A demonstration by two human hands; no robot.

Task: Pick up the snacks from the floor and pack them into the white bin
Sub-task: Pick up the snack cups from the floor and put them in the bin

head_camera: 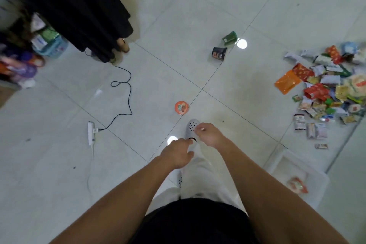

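My left hand (178, 154) and right hand (208, 134) hang loose, holding nothing. The snack cup (181, 107) lies on the floor (59, 164) just ahead; probably light and stiff, best gripped round its sides.

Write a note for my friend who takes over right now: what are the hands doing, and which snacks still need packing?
Left hand: grip empty, fingers relaxed, held out over the floor.
Right hand: grip empty, fingers loosely curled.
White bin: on the floor to the person's right.
Done: one red packet lies in the bin; nothing else shows inside.
Left: the big snack pile on the right, the orange round tub just ahead of the feet, and farther off the green cup and the dark cup.
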